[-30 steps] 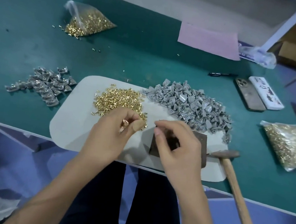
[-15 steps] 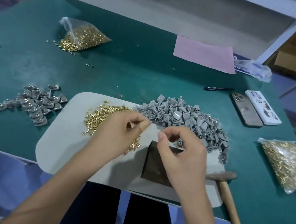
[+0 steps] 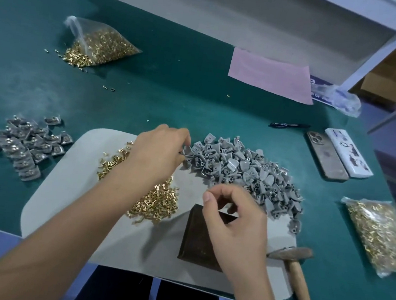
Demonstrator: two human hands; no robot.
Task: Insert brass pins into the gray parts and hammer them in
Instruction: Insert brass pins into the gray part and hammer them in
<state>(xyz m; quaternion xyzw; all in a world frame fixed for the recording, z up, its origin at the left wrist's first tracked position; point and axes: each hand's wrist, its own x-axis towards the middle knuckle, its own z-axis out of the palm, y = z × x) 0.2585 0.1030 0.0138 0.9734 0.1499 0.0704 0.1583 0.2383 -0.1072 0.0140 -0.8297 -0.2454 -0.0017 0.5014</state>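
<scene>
We see our left hand (image 3: 159, 152) reaching to about eleven o'clock over the heap of brass pins (image 3: 157, 201), and its fingertips touch the near-left edge of the pile of gray parts (image 3: 244, 173). The fingers are curled there, and it seems they pinch one gray part, but the part is mostly hidden, so we cannot tell it for sure. Our right hand (image 3: 238, 220) hovers over the dark block (image 3: 201, 241) at the center of the pale mat (image 3: 64, 197); its thumb and forefinger are bent toward each other with a gap, and we see nothing held between them. The two hands are apart, the left one farther from us and the right one nearer. The gray pile lies at about twelve to one o'clock from the block, and its long axis runs from upper left to lower right. The left hand is the one already at the pile, so we judge it will bring a part back to five o'clock, onto the block. The hammer (image 3: 295, 266) lies untouched at three o'clock from the block, its handle pointing to our side, just beside the right hand. Finished parts (image 3: 24, 142) appear to lie at nine o'clock.
</scene>
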